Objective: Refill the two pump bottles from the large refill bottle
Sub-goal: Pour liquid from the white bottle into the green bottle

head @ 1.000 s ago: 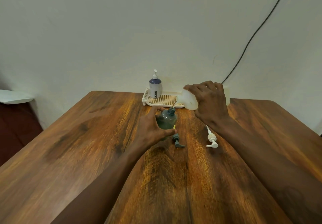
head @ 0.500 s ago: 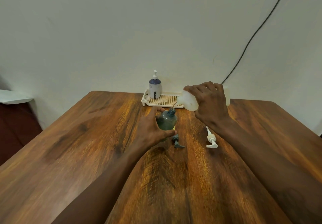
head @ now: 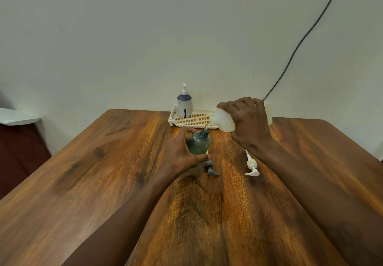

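Pouring, right hand [head: 249,121] grips one refill bottle [head: 222,119]; left hand [head: 182,154] clasps one green bottle [head: 198,143] (two loose pumps [head: 252,167] nearby)

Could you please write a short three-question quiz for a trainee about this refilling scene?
1. True or false: the right hand holds the refill bottle tilted over the green bottle.
2. Where does the white-and-blue pump bottle stand? A) in the tray B) on bare table
3. How many loose pump heads lie on the table?

Key: 1 true; 2 A; 3 two: the grey pump head and the white pump head.
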